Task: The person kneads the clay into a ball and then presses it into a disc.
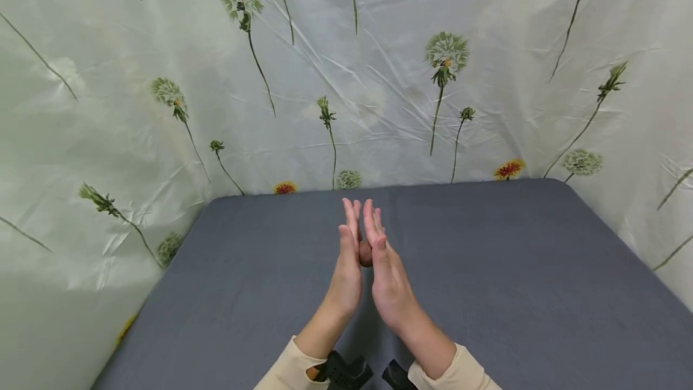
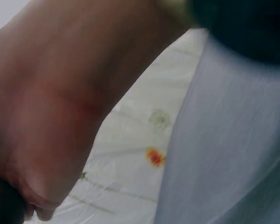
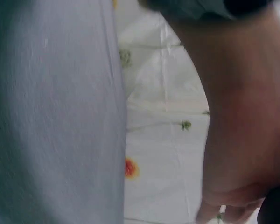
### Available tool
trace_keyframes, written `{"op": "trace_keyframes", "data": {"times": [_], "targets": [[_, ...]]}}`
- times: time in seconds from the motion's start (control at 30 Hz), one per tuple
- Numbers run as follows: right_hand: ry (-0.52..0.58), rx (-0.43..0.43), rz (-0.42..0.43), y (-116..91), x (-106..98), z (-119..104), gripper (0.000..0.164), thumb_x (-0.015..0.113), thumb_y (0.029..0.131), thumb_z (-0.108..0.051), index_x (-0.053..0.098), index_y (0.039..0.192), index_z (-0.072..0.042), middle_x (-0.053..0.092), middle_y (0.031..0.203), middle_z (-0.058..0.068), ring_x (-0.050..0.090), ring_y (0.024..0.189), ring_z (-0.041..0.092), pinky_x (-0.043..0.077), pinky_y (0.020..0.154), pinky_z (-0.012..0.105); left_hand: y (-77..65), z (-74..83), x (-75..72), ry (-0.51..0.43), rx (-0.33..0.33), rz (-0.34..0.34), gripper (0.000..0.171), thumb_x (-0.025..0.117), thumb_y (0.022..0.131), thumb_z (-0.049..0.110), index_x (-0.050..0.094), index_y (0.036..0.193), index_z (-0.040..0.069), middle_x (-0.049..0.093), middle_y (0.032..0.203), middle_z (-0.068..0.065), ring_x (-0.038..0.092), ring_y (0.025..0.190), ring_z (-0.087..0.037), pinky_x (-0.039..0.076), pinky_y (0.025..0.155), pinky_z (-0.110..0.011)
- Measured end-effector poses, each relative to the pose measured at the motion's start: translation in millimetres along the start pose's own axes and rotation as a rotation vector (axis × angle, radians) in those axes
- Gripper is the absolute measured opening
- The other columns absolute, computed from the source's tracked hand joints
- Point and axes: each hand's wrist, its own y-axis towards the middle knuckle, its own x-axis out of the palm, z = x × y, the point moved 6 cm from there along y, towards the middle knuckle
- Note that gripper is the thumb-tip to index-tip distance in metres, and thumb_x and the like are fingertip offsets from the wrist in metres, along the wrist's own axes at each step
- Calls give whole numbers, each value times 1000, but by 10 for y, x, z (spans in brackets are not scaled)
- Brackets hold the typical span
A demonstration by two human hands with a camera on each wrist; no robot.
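Observation:
A small brown ball (image 1: 366,254) sits between the two palms, pressed from both sides. My left hand (image 1: 346,275) stands upright on its left with the fingers straight and pointing away. Mirroring it, my right hand (image 1: 391,281) flanks the ball on the right, its fingers also straight. The fingertips of both hands lean close together above the ball. In the left wrist view a dark rounded shape (image 2: 4,201) shows beside the palm at the lower corner. A similar dark shape (image 3: 274,205) appears by the palm in the right wrist view.
Both hands are over a table covered in grey cloth (image 1: 260,269). Behind it and along the sides hangs a pale curtain (image 1: 379,95) printed with dandelions and other flowers. Black wrist devices (image 1: 346,372) are worn at the cream sleeves (image 1: 295,369).

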Motion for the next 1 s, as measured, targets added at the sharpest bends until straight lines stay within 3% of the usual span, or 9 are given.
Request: {"op": "trace_keyframes", "data": {"times": [0.1,0.2,0.23,0.33,0.43,0.57,0.7,0.8,1.0], "targets": [[-75,-61,61,5,-122,-41,67,1,118,-44,15,172,-7,12,181,6,0,169,31,2,133,62,-32,-26,135,-2,-15,-61,79,-6,107,71,-21,170,25,-11,182,0,-10,169,-29,-3,131,-70],[-96,-89,70,28,-210,-63,69,1,118,-46,14,172,-6,13,181,8,1,170,30,2,137,40,-54,-40,214,32,-25,-89,74,-6,110,64,-20,170,23,-12,182,0,-13,168,-29,-8,129,-72],[-88,-80,66,39,-232,-49,69,1,118,-47,14,172,-6,12,181,8,14,168,32,9,136,31,-62,-37,226,50,-23,-90,72,-6,111,62,-19,170,22,-12,182,0,-13,168,-30,-7,129,-72],[-21,1,19,71,-245,40,73,-1,115,-54,9,173,-10,10,182,5,17,167,30,16,126,11,-79,-13,227,117,4,-77,71,-4,113,59,-17,171,21,-12,182,0,-13,168,-30,-6,129,-72],[73,67,-27,83,-176,136,76,-3,114,-57,6,173,-9,8,182,6,16,167,31,18,132,27,-83,61,153,172,54,-51,75,-4,111,65,-15,171,21,-13,182,0,-13,168,-29,-4,130,-71],[114,47,-92,27,26,121,69,-2,117,-48,0,172,-7,3,182,8,-2,169,31,3,133,63,1,153,-71,114,72,21,85,-3,103,79,-15,171,29,-9,182,5,-11,169,-25,-4,130,-70],[56,-20,-96,-63,152,-2,61,3,119,-38,4,173,-11,6,182,3,2,170,27,4,136,44,90,109,-283,58,6,102,85,-1,101,84,-12,171,37,-6,182,11,6,169,-25,5,132,-69],[-22,-82,-79,-88,130,-103,60,4,119,-39,8,173,-13,8,182,0,2,170,26,0,134,25,107,11,-269,47,-38,89,84,-2,102,82,-13,171,36,-8,182,9,10,169,-27,7,133,-67],[-6,-10,-30,52,-131,9,67,1,118,-47,9,173,-9,10,182,4,5,169,28,6,135,58,1,-9,50,109,3,-27,81,-5,106,73,-15,171,25,-10,182,2,-10,169,-26,-4,131,-68]]}}
